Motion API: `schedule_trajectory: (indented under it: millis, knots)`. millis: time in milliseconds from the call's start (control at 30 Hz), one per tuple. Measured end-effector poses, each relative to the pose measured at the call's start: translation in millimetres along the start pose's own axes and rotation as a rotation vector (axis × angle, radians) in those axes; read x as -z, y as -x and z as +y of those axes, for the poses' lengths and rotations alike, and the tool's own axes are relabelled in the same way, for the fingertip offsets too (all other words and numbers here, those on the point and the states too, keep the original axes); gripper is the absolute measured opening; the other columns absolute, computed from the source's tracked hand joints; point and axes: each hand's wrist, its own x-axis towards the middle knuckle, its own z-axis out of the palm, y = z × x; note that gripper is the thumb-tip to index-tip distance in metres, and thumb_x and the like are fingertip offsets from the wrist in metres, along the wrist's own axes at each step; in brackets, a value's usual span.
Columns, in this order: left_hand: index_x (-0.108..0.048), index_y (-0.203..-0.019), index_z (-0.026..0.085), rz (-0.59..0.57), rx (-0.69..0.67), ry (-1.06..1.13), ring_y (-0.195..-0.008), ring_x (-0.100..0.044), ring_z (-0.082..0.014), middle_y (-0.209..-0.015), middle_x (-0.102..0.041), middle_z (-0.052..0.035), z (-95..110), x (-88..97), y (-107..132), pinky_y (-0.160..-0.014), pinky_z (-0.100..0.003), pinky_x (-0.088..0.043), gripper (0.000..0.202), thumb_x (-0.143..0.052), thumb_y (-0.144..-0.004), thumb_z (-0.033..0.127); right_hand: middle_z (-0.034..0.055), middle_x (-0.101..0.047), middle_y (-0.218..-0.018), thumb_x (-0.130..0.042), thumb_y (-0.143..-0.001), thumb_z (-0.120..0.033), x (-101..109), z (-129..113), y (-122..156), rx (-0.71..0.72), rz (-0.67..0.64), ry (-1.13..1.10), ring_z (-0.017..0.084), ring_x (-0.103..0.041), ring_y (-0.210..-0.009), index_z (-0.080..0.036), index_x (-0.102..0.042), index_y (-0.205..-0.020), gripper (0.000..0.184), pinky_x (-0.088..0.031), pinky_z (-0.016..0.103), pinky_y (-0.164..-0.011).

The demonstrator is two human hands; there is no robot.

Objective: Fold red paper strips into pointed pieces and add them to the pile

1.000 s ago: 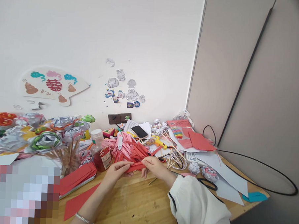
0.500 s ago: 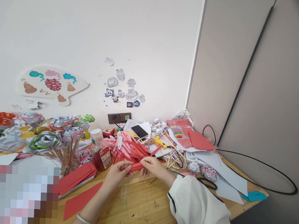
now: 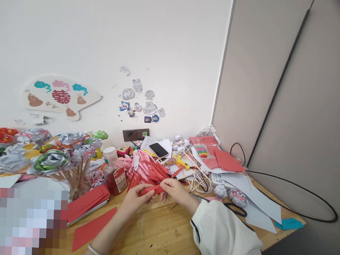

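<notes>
A narrow folded strip of red paper (image 3: 155, 189) stretches between my two hands, just above the front of the wooden table. My left hand (image 3: 139, 195) pinches its left end with thumb and fingers. At the other end, my right hand (image 3: 171, 188) is closed on the strip between thumb and forefinger. Right behind them lies a heap of pink and red folded paper strips (image 3: 145, 167). A stack of red paper sheets (image 3: 88, 202) is left of my left wrist, and a single red sheet (image 3: 93, 229) lies flat beside my left forearm.
Paper flowers on sticks (image 3: 53, 160) crowd the left, beside a plastic bottle (image 3: 110, 170). Behind the heap are a phone (image 3: 159, 150) and a yellow glue gun (image 3: 182, 162). Black-handled scissors (image 3: 236, 209), crumpled paper balls and white sheets (image 3: 257, 195) lie right. A black cable (image 3: 303, 181) loops past the table edge.
My left thumb and fingers have shifted slightly along the red strip, which now looks more bent between my hands. My right hand has stayed almost still.
</notes>
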Motion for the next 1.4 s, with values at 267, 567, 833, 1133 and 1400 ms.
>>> schedule_trajectory:
  millis: [267, 567, 833, 1133, 1400]
  knots:
    - [-0.058, -0.075, 0.012, 0.005, -0.025, -0.046, -0.041, -0.054, -0.0117, -0.044, -0.060, 0.0016, -8.1, 0.0, -3.5, -0.045, -0.023, -0.045, 0.030, -0.062, -0.058, 0.036, -0.0002, -0.057, -0.054, -0.046, -0.072, -0.046, -1.8, 0.6, 1.0, -0.057, -0.052, -0.033, 0.008, -0.052, -0.043, -0.012, -0.050, -0.080, 0.035, -0.042, 0.022, -0.046]
    - [-0.055, -0.083, 0.016, -0.110, 0.100, 0.234, -0.042, -0.055, -0.0114, -0.054, -0.060, 0.0025, -11.2, -0.4, -2.8, -0.042, -0.022, -0.041, 0.034, -0.066, -0.056, 0.033, 0.0000, -0.058, -0.054, -0.055, -0.068, -0.037, -1.3, 0.4, 0.1, -0.044, -0.026, -0.111, 0.010, -0.053, -0.045, -0.012, -0.052, -0.084, 0.030, -0.042, 0.023, -0.047]
    - [-0.058, -0.077, 0.015, -0.047, 0.130, 0.441, -0.052, -0.055, -0.0085, -0.063, -0.063, -0.0008, -8.5, 2.1, 3.2, -0.051, -0.019, -0.042, 0.018, -0.063, -0.060, 0.022, 0.0019, -0.061, -0.068, -0.056, -0.069, -0.031, -0.1, 0.1, 1.2, -0.022, -0.035, -0.158, 0.008, -0.053, -0.046, -0.014, -0.052, -0.087, 0.025, -0.041, 0.022, -0.049]
    - [-0.053, -0.071, 0.015, 0.008, 0.048, 0.231, -0.042, -0.054, -0.0101, -0.052, -0.059, 0.0026, -5.9, -5.0, -0.3, -0.045, -0.022, -0.042, 0.031, -0.067, -0.052, 0.035, 0.0010, -0.058, -0.067, -0.058, -0.066, -0.037, -1.3, -3.5, 4.1, -0.035, -0.021, -0.067, 0.007, -0.051, -0.048, -0.013, -0.053, -0.079, 0.028, -0.041, 0.022, -0.050]
    - [-0.053, -0.070, 0.015, 0.077, -0.031, 0.084, -0.042, -0.054, -0.0111, -0.044, -0.058, 0.0034, -5.9, -2.1, -2.9, -0.045, -0.022, -0.044, 0.030, -0.065, -0.055, 0.038, 0.0003, -0.059, -0.063, -0.060, -0.062, -0.038, -3.0, 3.8, -0.1, -0.076, -0.041, -0.061, 0.008, -0.051, -0.047, -0.013, -0.052, -0.083, 0.034, -0.041, 0.023, -0.050]
